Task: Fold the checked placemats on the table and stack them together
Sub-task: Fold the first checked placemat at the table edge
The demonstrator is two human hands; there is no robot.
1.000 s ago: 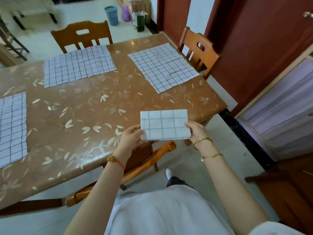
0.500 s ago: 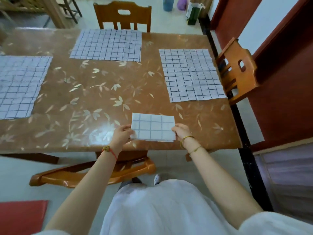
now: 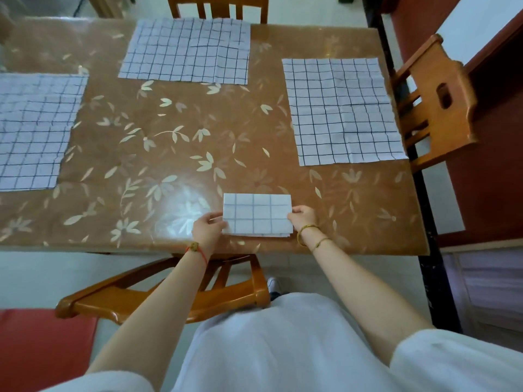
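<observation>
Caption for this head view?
Left hand and right hand hold a folded checked placemat on a brown floral table; three unfolded placemats beyond.

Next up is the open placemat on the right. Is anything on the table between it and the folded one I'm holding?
Nothing visible. The left hand and right hand hold the folded placemat at the near edge; only bare table lies between it and the open placemat on the right.

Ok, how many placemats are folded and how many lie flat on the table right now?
Folded placemat: 1
Flat placemats: 3
Total: 4
</observation>
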